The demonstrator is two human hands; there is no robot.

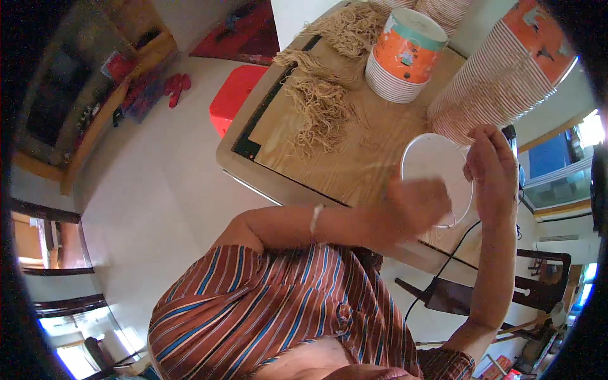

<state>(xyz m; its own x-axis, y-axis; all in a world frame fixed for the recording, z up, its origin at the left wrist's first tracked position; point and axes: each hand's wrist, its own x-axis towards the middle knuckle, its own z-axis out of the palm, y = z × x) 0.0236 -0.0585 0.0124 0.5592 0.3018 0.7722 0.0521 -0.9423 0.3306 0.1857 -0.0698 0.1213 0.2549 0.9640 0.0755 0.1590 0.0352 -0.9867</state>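
Wooden counter (354, 171) carries noodle bundles (320, 107) and stacked cups (405, 54); my right hand (494, 174) grips a white bowl (430, 168), my blurred left hand (415, 206) covers its rim, grip unclear.

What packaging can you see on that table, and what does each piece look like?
Stack of paper bowls: back of the wooden board, round, orange printed sides, teal band, white ribbed rims.
Tall stack of paper bowls: right side, lying tilted, orange printed top, white-and-red ribbed rims.
White bowl: round, plain inside, held by the right hand, left hand at it.
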